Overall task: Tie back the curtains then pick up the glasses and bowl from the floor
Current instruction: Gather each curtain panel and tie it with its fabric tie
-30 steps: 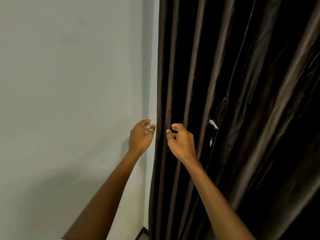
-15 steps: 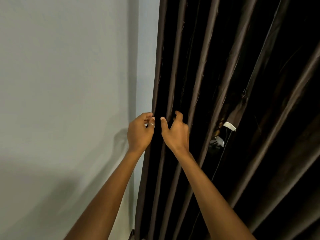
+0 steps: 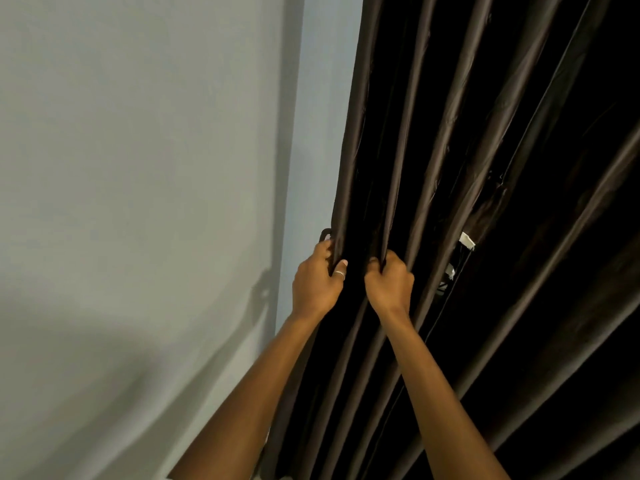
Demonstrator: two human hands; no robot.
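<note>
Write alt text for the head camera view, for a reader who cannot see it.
The left hand and right hand each grip a fold of a dark brown curtain near its left edge. A pale grey wall fills the left side.

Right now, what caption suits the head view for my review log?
Left hand and right hand each grip a fold of the dark curtain beside the pale wall.

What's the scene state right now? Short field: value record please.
left hand: grips the curtain at its wall-side edge
right hand: grips the next fold over
curtain: dark brown, hanging in folds, no tie in view
wall: pale, left of the curtain
white tag: on the curtain, right of the hands
glasses, bowl: not in view
</note>
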